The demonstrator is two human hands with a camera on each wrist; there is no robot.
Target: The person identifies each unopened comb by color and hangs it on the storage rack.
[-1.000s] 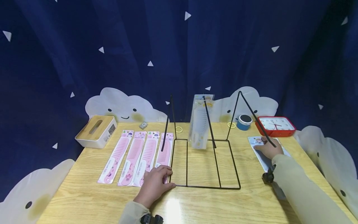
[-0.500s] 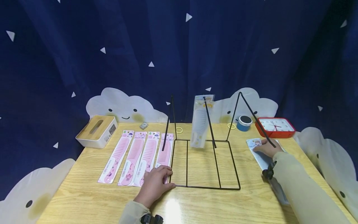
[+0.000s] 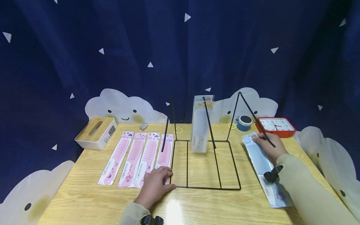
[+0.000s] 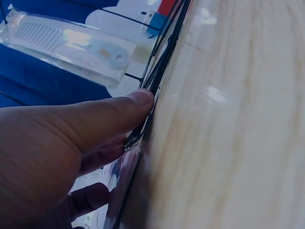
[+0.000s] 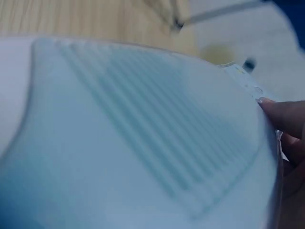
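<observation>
My right hand (image 3: 272, 145) pinches a packaged blue comb (image 3: 259, 161) near its card top, at the right of the table. In the right wrist view the comb (image 5: 143, 129) fills most of the picture, with the thumb and fingers (image 5: 284, 116) at its edge. A black wire rack (image 3: 208, 188) stands mid-table. At its front left corner my left hand (image 3: 155, 187) holds the frame, the thumb (image 4: 136, 101) on the wire in the left wrist view. Packaged combs (image 3: 199, 125) in clear sleeves hang on the rack's middle hook.
Several packaged pink combs (image 3: 127, 157) lie in a row left of the rack. Behind them are a tissue box (image 3: 97, 132) and a small grey gadget (image 3: 143, 126). At the back right stand a blue speaker (image 3: 244, 123) and a red clock (image 3: 276, 126); a yellow ring (image 3: 179, 130) lies behind the rack.
My right hand has lifted the blue comb's top and drawn it leftward, so more of the package shows. The hanging combs swing slightly. My left hand stays at the rack.
</observation>
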